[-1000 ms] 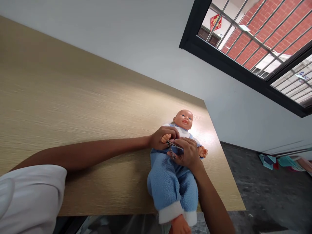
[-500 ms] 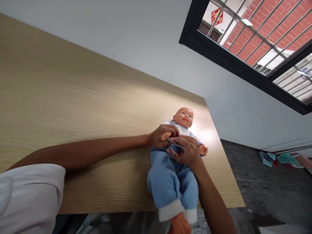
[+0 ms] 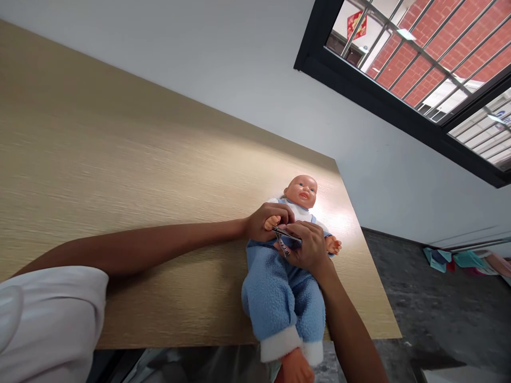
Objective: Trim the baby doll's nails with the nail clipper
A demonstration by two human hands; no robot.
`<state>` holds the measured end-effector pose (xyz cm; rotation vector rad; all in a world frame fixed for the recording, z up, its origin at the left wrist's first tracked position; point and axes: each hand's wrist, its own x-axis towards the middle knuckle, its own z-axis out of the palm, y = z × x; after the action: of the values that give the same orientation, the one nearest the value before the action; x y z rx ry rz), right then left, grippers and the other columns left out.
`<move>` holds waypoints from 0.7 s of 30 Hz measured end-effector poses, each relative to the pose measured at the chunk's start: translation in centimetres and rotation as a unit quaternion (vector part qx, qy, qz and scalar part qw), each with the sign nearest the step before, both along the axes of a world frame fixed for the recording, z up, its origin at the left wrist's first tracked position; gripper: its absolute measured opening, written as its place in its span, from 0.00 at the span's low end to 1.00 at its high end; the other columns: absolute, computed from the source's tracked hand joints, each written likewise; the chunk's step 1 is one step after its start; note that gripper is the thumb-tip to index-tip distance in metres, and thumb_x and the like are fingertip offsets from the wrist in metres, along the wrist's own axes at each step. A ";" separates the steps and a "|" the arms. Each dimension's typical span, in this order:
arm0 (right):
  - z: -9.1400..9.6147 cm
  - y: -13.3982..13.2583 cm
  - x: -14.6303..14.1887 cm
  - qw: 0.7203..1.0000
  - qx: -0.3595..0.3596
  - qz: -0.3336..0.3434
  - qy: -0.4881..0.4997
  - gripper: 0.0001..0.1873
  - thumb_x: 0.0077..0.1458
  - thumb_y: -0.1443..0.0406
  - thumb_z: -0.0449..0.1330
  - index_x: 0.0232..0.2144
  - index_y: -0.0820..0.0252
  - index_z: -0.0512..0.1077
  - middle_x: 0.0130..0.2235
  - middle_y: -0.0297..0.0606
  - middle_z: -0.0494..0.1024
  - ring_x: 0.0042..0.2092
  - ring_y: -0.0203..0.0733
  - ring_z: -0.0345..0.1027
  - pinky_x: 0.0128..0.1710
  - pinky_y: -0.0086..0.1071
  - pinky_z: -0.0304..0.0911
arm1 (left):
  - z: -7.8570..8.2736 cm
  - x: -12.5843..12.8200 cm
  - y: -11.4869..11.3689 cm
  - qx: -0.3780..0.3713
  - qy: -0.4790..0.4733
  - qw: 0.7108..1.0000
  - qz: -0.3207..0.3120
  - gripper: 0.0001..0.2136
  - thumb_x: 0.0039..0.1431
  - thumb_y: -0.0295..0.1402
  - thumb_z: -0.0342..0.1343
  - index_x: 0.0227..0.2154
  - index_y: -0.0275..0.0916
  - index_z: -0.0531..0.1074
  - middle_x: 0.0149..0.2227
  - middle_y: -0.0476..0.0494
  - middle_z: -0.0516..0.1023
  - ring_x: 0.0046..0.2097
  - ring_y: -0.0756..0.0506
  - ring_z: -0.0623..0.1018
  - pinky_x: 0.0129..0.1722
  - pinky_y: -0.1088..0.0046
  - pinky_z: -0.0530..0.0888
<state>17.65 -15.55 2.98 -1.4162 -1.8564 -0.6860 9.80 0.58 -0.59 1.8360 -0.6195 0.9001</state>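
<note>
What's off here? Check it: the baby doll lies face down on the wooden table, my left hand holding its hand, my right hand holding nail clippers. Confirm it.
Face down is wrong: the head view shows the baby doll lying face up on the wooden table. The rest stands: the left hand holds the doll's hand, and the right hand holds nail clippers.

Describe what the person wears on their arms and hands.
The left arm comes out of a white short sleeve; the right arm shows bare, with no sleeve in view. Neither the left hand nor the right hand wears a glove.
</note>
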 end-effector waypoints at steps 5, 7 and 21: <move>0.2 0.0 -0.1 1.000 0.005 -0.003 -0.005 0.12 0.62 0.58 0.59 0.45 0.56 0.67 0.30 0.34 0.80 0.27 0.40 0.74 0.27 0.33 0.66 | 0.0 0.0 -0.1 -0.001 0.001 1.000 0.000 0.17 0.61 0.46 0.58 0.26 0.36 0.68 0.33 0.40 0.78 0.33 0.48 0.77 0.34 0.73 0.75; 0.2 0.0 -0.1 1.000 0.005 -0.002 -0.005 0.12 0.62 0.57 0.59 0.45 0.56 0.67 0.29 0.34 0.80 0.27 0.40 0.74 0.28 0.32 0.66 | 0.0 0.0 -0.1 -0.004 0.000 1.000 -0.001 0.18 0.61 0.46 0.57 0.26 0.36 0.67 0.33 0.40 0.78 0.33 0.48 0.77 0.34 0.73 0.75; 0.1 -0.1 0.0 1.000 0.006 -0.003 -0.004 0.12 0.62 0.58 0.59 0.45 0.56 0.67 0.30 0.34 0.80 0.28 0.41 0.74 0.28 0.33 0.66 | 0.0 -0.1 -0.1 0.002 0.001 1.000 0.009 0.16 0.62 0.44 0.56 0.26 0.36 0.67 0.34 0.39 0.78 0.34 0.48 0.77 0.35 0.73 0.75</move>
<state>17.61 -15.62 3.03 -1.4143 -1.8505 -0.7058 9.70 0.48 -0.56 1.8484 -0.6060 0.9099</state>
